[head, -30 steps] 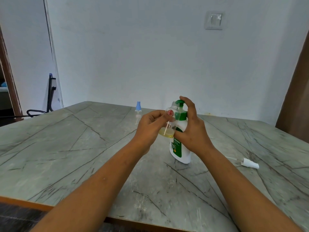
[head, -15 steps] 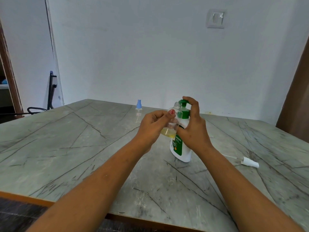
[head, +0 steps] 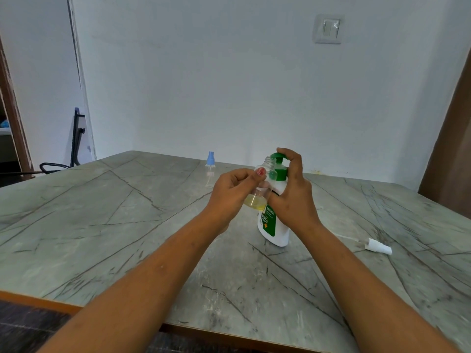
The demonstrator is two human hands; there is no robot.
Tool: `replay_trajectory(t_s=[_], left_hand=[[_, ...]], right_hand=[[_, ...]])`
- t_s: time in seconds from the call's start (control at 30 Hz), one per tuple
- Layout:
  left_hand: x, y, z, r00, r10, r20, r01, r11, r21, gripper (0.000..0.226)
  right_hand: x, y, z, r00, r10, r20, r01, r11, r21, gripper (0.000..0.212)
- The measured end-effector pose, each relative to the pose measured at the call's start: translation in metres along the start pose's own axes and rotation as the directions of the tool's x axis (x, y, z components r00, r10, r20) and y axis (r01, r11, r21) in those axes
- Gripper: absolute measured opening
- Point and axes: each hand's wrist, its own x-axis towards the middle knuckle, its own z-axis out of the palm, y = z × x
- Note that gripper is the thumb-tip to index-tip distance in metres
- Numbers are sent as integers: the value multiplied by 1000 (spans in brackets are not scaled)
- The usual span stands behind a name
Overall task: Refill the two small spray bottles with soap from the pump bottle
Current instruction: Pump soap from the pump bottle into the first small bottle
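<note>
Between your left hand (head: 229, 194) fingers sits the open spray bottle (head: 260, 192), clamped; your right hand (head: 293, 197) wraps the pump bottle (head: 275, 225), forefinger on its pump head (head: 277, 157).

Your left forearm (head: 153, 276) and right forearm (head: 369, 284) both show as bare skin from the bottom edge of the view right up to the wrists. A few small specks dot the top of the left forearm, and a couple more sit on the back of your right grip (head: 293, 200). On your left grip (head: 229, 197) the thumbnail (head: 260, 171) is painted red. Your other nails are hidden or too small to judge.
</note>
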Motion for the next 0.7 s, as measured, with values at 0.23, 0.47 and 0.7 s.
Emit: replay_trajectory(t_s=[0.23,0.47,0.7], left_hand=[[2,0,0,1000,6,0,-6,999,-41,37],[3,-13,-2,999,-33,19,31,998,63,34],[6,-38,-10,994,-90,69,68,960,271,48]], right_hand=[[0,-1,1,999,-31,-10,31,999,-6,77],[-3,9,-13,993,-102,65,119,913,-391,84],[-10,16,-16,974,-57,218,198,679,-707,86]])
